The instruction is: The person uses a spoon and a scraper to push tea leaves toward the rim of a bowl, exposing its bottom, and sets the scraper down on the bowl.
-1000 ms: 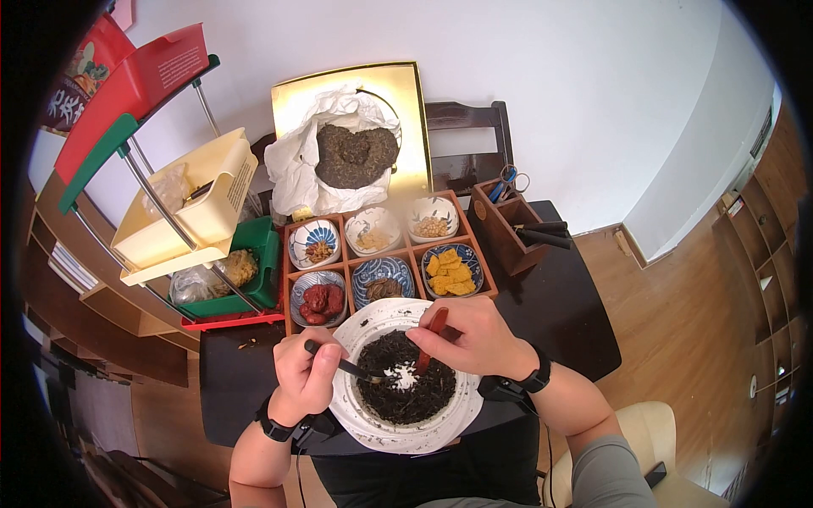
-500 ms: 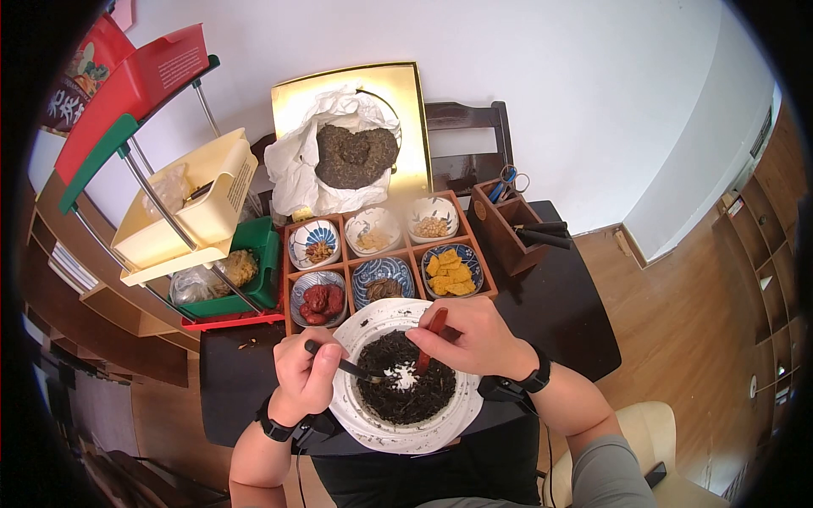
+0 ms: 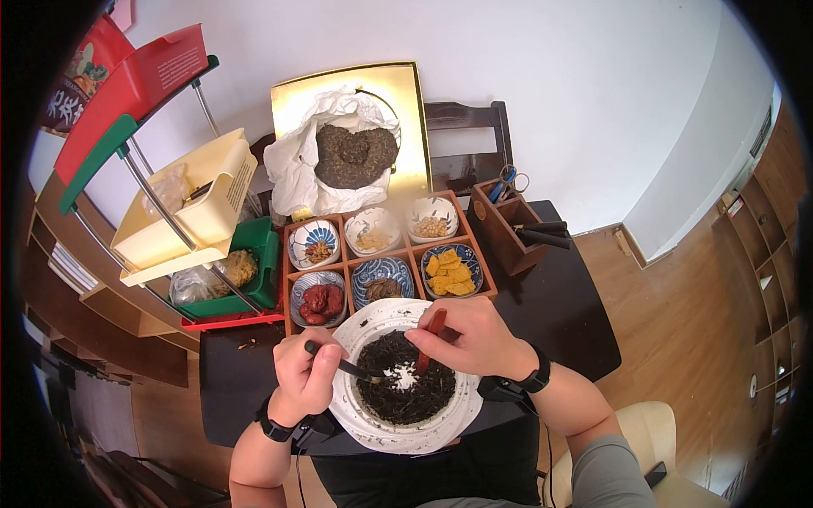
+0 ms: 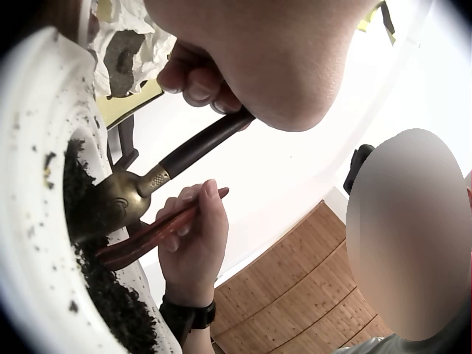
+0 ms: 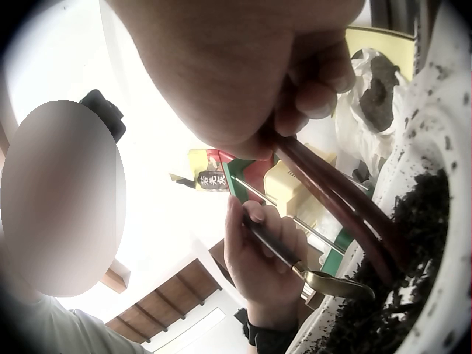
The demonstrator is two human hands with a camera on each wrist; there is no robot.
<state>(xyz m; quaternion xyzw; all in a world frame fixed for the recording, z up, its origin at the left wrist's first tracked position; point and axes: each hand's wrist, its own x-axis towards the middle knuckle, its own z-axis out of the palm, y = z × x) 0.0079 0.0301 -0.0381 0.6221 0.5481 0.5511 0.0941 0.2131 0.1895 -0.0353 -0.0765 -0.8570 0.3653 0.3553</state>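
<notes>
At the table's near edge, the round white paper-lined tray (image 3: 440,427) holds dark loose tea leaves (image 3: 405,398), mostly spread but bare at centre, so loosening looks unfinished; the left hand (image 3: 306,372) grips a brass-tipped dark-handled scoop (image 3: 345,367), the right hand (image 3: 474,339) pinches reddish wooden tongs (image 3: 428,339).

Barely any change: right hand (image 3: 474,337) with red tongs (image 3: 428,339) shifted marginally; loose tea (image 3: 405,389) slightly rearranged.

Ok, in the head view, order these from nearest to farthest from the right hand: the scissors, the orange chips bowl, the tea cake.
From the right hand:
1. Orange chips bowl, just beyond the hand, in the tray's near right compartment.
2. Scissors, back right, in the wooden holder.
3. Tea cake, far back, on white paper.
</notes>
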